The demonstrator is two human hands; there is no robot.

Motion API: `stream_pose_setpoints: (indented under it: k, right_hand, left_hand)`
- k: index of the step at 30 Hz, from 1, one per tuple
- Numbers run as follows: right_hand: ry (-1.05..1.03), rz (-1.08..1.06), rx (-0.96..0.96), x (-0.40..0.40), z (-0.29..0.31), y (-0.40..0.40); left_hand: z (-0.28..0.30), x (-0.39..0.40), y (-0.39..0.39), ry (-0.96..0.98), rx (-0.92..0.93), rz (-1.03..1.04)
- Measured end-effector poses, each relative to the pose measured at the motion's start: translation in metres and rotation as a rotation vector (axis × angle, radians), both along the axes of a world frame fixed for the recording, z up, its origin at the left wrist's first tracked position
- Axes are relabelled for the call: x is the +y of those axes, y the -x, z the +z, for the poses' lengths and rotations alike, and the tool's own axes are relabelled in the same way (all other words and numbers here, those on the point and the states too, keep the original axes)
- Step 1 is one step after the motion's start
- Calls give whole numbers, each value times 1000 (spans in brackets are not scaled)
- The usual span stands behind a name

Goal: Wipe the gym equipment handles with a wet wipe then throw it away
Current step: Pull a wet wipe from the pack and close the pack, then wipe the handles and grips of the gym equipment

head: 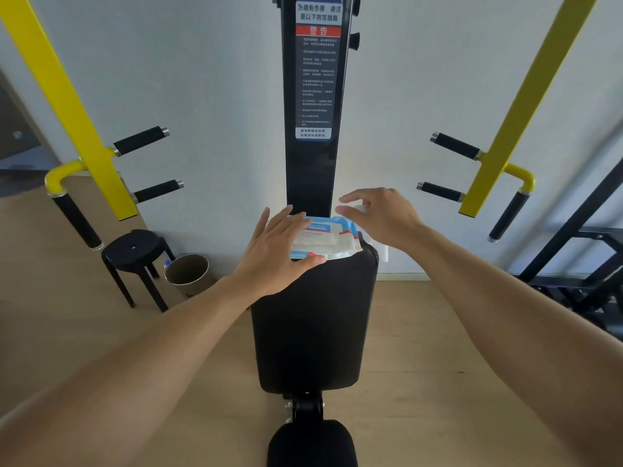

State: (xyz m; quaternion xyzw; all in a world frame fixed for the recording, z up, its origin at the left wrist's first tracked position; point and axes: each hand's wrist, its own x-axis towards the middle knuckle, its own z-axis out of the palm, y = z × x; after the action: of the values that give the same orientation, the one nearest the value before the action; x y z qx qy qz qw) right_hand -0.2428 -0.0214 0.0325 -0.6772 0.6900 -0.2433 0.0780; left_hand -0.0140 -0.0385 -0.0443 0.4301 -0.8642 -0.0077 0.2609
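Two hands work at the wet-wipe pack on the seat pad's far edge: the left hand presses it with straight fingers, and the right hand hovers just beside, fingers loosely spread, holding nothing. The step in hand seems to be getting a wipe out; next the right fingers must pinch one and pull.

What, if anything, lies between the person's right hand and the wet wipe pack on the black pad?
Nothing visible does. The right hand hovers open just above the far right end of the wet wipe pack, with no object between them. The left hand rests on the pack's left side, away from that path.

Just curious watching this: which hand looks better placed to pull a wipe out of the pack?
Probably the right hand: it hovers above the wet wipe pack with fingers free, thumb and forefinger apart. The left hand lies flat on the pack, steadying it.
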Motion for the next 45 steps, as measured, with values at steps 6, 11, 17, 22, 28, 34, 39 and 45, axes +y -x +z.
stream_pose_setpoints:
  k: [6,11,17,22,28,34,39,45]
  right_hand:
    - [108,-165,-773,22,28,18]
    - [-38,-22,-746,61,53,28]
    - [-242,137,-659,109,68,36]
    - [-367,78,-706,131,34,61]
    - [-480,74,-554,155,-31,84]
    - [-683,278,-300,184,-69,108]
    - [-396,-58,-563,183,-120,190]
    - [-693,-40,-1036,206,-167,270]
  left_hand:
    - [13,22,16,-82,253,-44]
    - [33,60,47,-246,441,-129]
    - [48,104,82,-786,710,-352]
    - [4,140,93,-1329,916,-384]
    - [-57,166,110,-1619,1091,42]
    - [-73,174,160,-1619,1205,281]
    - [-92,183,224,-1524,1238,366]
    - [-83,194,317,-1445,1179,378]
